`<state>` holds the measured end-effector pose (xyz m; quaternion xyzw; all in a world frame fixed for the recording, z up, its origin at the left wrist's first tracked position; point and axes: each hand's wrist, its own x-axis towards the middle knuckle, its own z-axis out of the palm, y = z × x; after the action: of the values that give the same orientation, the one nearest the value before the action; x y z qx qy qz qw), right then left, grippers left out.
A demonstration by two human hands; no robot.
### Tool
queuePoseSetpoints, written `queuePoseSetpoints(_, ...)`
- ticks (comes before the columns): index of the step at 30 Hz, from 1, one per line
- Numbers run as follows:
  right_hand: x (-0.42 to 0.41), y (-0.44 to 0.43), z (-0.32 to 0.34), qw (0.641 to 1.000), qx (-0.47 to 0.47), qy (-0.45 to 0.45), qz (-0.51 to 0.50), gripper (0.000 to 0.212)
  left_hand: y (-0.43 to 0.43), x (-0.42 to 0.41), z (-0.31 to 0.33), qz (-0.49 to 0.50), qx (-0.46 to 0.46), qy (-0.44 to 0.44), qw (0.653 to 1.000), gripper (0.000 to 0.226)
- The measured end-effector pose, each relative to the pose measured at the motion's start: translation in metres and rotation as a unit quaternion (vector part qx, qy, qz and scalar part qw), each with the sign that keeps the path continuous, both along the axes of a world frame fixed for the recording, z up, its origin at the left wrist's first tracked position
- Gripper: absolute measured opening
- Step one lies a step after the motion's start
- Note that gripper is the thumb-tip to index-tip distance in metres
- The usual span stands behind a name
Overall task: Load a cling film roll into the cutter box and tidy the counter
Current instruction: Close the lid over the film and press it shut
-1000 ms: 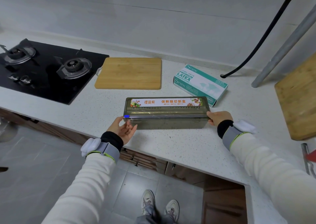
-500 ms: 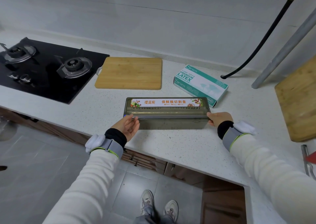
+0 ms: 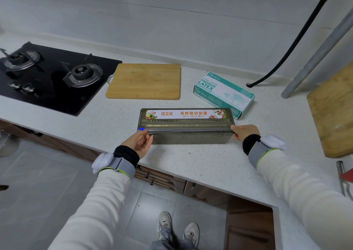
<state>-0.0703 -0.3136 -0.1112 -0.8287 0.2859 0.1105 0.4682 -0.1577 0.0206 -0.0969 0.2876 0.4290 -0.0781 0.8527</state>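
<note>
The cutter box (image 3: 186, 127), a long translucent grey-green case with a white printed label on its lid, lies on the white speckled counter (image 3: 181, 163) near the front edge. Its lid is down and a small blue slider (image 3: 141, 129) sits at the left end. My left hand (image 3: 140, 142) pinches at the box's front left corner, just below the slider; what lies between the fingertips is too small to tell. My right hand (image 3: 242, 132) grips the box's right end. The roll inside is not clearly visible.
A teal latex glove box (image 3: 224, 93) lies just behind the cutter box. A bamboo board (image 3: 144, 80) is behind left, next to a black gas hob (image 3: 51, 78). A larger wooden board (image 3: 334, 112), a grey pipe (image 3: 315, 59) and a black hose (image 3: 286, 49) stand at the right.
My left hand went from open beside the box's left end to covering the blue slider, then shifted slightly down and right, uncovering it. The right hand and the box stayed put.
</note>
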Motion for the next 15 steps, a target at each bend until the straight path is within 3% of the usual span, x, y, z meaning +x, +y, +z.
queuePoseSetpoints(9, -0.0012, 0.0008, 0.0025, 1.0, 0.001, 0.001, -0.007, 0.034, -0.0001, -0.0055, 0.0043, 0.013, 0.002, 0.01, 1.0, 0.002)
queuePoseSetpoints(15, -0.0011, 0.0012, 0.0052, 1.0, -0.007, 0.009, 0.0, 0.038, 0.0022, -0.0082, 0.0033, -0.012, 0.021, 0.022, 0.999, 0.014)
